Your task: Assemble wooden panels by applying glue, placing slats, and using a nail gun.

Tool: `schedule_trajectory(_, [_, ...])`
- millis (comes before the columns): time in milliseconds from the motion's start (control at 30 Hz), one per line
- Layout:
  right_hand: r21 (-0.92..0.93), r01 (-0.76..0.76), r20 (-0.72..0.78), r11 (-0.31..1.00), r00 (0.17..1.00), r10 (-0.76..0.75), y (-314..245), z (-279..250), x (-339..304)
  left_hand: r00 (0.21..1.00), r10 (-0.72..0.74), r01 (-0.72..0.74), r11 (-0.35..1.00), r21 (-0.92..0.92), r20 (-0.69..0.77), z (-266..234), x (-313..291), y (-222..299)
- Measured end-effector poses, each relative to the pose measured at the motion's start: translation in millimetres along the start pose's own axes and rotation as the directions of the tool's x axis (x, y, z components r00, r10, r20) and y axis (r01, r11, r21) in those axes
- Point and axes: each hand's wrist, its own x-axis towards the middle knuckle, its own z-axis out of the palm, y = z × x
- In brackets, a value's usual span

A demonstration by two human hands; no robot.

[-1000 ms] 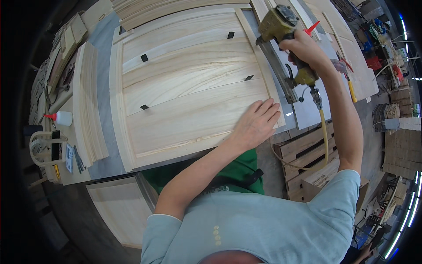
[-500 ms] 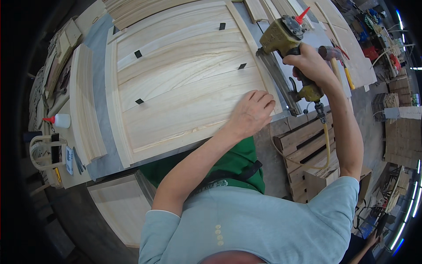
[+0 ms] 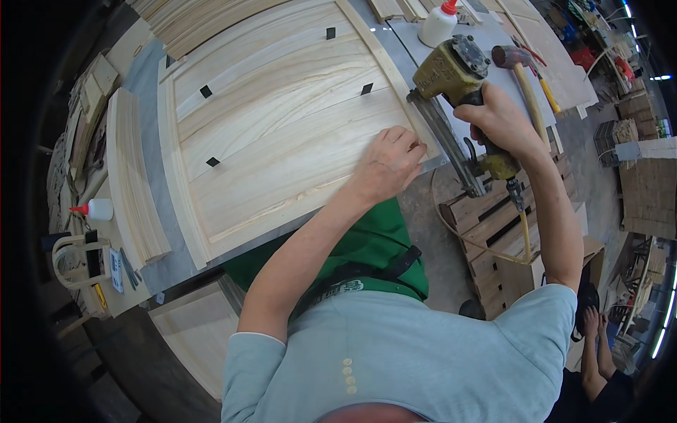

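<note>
My right hand (image 3: 501, 123) is wrapped round the grip of an olive pneumatic nail gun (image 3: 451, 70), raised beside the right edge of a framed wooden panel (image 3: 282, 120). Its long magazine slants toward me, and a yellowish air hose (image 3: 525, 229) hangs from the handle end. Near the panel's close right corner, my left hand (image 3: 389, 166) rests with fingers bent over the frame; its thumb is hidden. Several small black pieces (image 3: 205, 92) lie on the pale boards of the panel.
Behind the gun stand a white glue bottle (image 3: 437, 28) with a red cap and a hammer (image 3: 525, 84). Wooden strips (image 3: 130, 176) are stacked left of the panel; another glue bottle (image 3: 101, 209) stands farther left. A pallet (image 3: 486, 218) lies right. A co-worker's hands (image 3: 596, 321) show lower right.
The view has shifted slightly, so the panel sits farther left. The gun, still in my right hand, no longer covers the glue bottle behind it. My left hand stays at the corner, fingers more bent.
</note>
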Motion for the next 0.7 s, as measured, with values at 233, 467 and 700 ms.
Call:
schedule_trajectory(233, [0.039, -0.064, 0.026, 0.997, 0.998, 0.063, 14, -6, -45, 0.999, -0.052, 0.052, 0.999, 0.001, 0.016, -2, 1, 2])
schedule_trajectory(467, [0.149, -0.050, 0.003, 0.988, 0.999, 0.050, 35, -27, -38, 0.996, -0.082, 0.082, 0.997, -0.017, -0.017, -8, -3, 4])
schedule_trajectory(700, [-0.261, 0.077, -0.270, 0.962, 0.951, -0.149, 92, -49, 39, 0.984, -0.173, 0.173, 0.985, 0.002, -0.032, -54, -46, -4])
